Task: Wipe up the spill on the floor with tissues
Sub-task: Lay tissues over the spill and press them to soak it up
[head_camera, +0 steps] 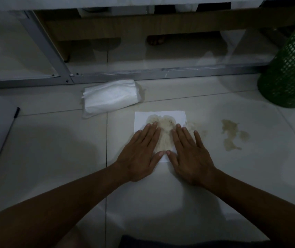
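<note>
Pressing down flat on a square white tissue, both hands lie palm-down with fingers straight and slightly spread, side by side on the glossy pale tiled floor. The left hand covers the tissue's left half, the right hand its right half, thumbs nearly meeting at the near edge. Between the fingers the thin paper shows a soaked brownish-yellow blotch, wrinkled where wet. To the right, apart from the tissue, an irregular murky brown spill sits on the tile, with fainter smears just beside the tissue's right edge. Beyond the tissue, to its left, lies a soft clear-plastic pack of white tissues, open at one end; no writing can be read on it. A green plastic mesh basket stands at far right. A grey metal frame rail runs across behind.
</note>
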